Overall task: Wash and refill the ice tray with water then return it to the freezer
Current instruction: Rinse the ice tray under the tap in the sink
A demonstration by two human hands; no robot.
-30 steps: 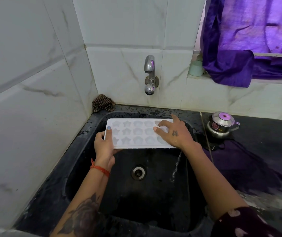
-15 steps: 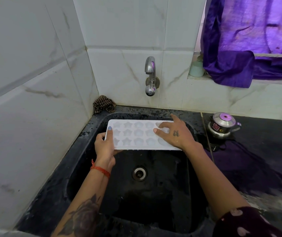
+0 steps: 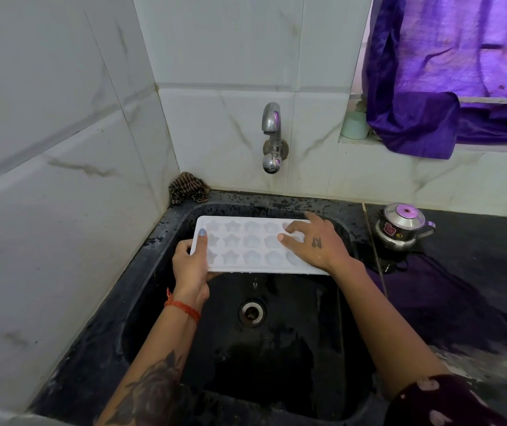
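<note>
**White ice tray held level over a black sink**

Here, one white plastic ice tray [image 3: 247, 244] is held flat above the basin of a black stone sink [image 3: 141, 290], in front of and below the tap. The tray is a thin rectangle with a smooth rim and three rows of shallow moulded cells; the cells on the left are star-shaped, those toward the right are rounder. A drop of water hangs below its near edge.

The left hand [image 3: 191, 265] grips the tray's left end, thumb curled over the top and fingers tucked beneath. A red thread bracelet [image 3: 183, 306] circles that wrist, and a dark rose tattoo covers the forearm. The right hand [image 3: 316, 242] lies on top of the tray's right end with its fingers spread and only slightly bent, the fingertips pressing into the cells; a small tattoo marks its back.

The sink is square, deep and wet, speckled along its rim, with one round metal drain [image 3: 251, 312] in the floor. One chrome tap [image 3: 272, 136] projects from the far wall with no water running from it. The walls are large glossy white tiles with grey veining, meeting in a corner at the far left, where one crumpled brown striped cloth [image 3: 188, 187] sits on the rim. To the right, a small polished steel lidded pot [image 3: 401, 227] stands on the dark wet counter. On the far ledge sits one pale green cup [image 3: 353, 126], beside a shiny purple fabric [image 3: 449, 72] draped over the ledge.
</note>
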